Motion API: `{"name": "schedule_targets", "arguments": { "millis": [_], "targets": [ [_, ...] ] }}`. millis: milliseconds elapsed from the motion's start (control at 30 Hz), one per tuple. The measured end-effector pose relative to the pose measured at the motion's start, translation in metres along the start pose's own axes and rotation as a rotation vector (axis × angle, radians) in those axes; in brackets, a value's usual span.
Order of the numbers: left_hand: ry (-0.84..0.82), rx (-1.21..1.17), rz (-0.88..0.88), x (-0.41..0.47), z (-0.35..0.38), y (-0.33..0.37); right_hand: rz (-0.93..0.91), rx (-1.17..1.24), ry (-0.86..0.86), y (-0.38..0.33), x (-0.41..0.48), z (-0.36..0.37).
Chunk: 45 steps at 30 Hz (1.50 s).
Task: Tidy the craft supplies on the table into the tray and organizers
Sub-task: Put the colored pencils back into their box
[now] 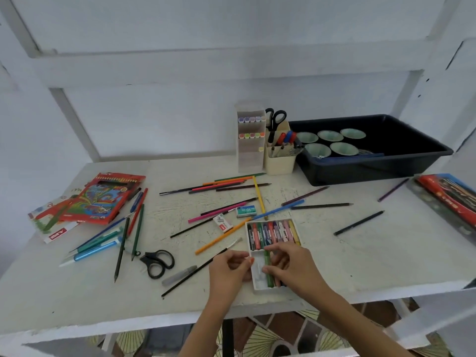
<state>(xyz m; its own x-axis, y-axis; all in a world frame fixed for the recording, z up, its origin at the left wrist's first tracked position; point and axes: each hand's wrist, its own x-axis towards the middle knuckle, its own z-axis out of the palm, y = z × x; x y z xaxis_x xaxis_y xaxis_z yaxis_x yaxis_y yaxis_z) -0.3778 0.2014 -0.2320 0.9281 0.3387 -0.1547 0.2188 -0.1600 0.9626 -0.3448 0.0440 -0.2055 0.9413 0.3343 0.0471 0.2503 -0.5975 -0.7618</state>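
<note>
A white crayon tray (251,226) lies on the table in front of me, its far row full of coloured crayons (273,233). My right hand (291,266) pinches a green crayon (268,271) lying in the tray's near row. My left hand (229,271) holds the tray's left edge with curled fingers. A dark blue tray (373,168) with several green-lined cups stands at the back right. Beside it are a cream pen holder (279,161) with scissors and a white marker organizer (251,140).
Loose coloured pencils (231,184) are scattered across the white table (373,258). Black scissors (157,262), blue pens (95,249), a grey marker (179,274), two staple boxes (246,211) and red pencil boxes (103,199) lie to the left. A red package (448,199) sits at the right edge.
</note>
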Motion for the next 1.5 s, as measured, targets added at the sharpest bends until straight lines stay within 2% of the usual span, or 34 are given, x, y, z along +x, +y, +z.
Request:
{"name": "schedule_targets", "arguments": {
  "millis": [233,300,367,500,733,867,967,1067,1267,1500],
  "targets": [
    [0.014,-0.054,-0.037,0.0,0.002,0.002,-0.119,-0.555,-0.175,-0.003,-0.001,0.005],
    [0.022,-0.058,-0.036,0.0,0.002,0.001,-0.192,-0.732,-0.174,-0.002,-0.003,0.008],
    [0.03,-0.055,-0.029,0.0,0.002,0.001,-0.225,-0.779,-0.135,-0.004,-0.003,0.01],
    [0.04,-0.031,-0.009,-0.002,0.004,0.0,-0.121,-0.625,-0.181,-0.006,0.0,0.007],
    [0.072,0.085,0.085,-0.005,-0.003,0.007,-0.195,-0.503,-0.207,-0.003,0.005,-0.011],
    [0.301,0.167,0.172,0.012,-0.051,0.015,-0.169,-0.32,-0.099,-0.002,0.02,-0.017],
    [0.492,0.258,0.168,0.044,-0.106,0.019,-0.104,-0.248,-0.058,-0.005,0.036,-0.019],
    [0.588,0.361,0.141,0.083,-0.158,0.019,-0.023,-0.207,-0.023,-0.007,0.049,-0.016],
    [0.549,0.568,0.116,0.152,-0.211,0.008,0.033,-0.126,0.02,-0.015,0.068,0.006],
    [0.459,0.737,0.032,0.196,-0.215,-0.007,0.016,-0.084,0.073,-0.033,0.077,0.029]
  ]
}}
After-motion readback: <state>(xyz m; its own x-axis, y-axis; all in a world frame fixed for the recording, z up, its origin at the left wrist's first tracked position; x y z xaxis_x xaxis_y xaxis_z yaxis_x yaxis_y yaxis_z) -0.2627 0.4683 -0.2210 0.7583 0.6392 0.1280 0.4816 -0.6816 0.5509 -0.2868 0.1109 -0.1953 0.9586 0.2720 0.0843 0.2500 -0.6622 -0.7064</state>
